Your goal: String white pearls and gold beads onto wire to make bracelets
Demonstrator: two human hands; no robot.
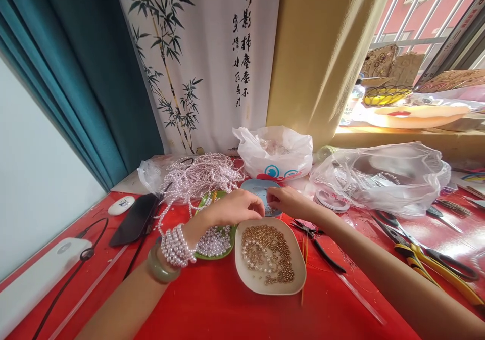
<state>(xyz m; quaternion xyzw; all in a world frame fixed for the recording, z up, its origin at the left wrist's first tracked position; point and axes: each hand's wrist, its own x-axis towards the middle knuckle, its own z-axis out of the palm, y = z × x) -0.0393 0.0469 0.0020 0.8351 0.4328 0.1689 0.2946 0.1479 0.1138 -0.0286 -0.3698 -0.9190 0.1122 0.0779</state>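
My left hand [237,207] and my right hand [290,201] meet over a small blue dish [254,185], fingertips pinched together almost touching; whatever they hold is too small to make out. Just below them sits a beige plate [295,279] of small gold beads with a few pearls. A green dish [227,251] of white pearls lies under my left wrist, which wears pearl bracelets [175,245] and a green bangle [161,268]. A heap of pearl strands [200,176] lies behind the left hand.
The red table [212,304] carries black pliers [322,249], yellow-handled cutters [428,259], scissors, a black phone [132,219], a white charger with cable at left, and plastic bags [382,176] at the back and right. A curtain and a scroll hang behind.
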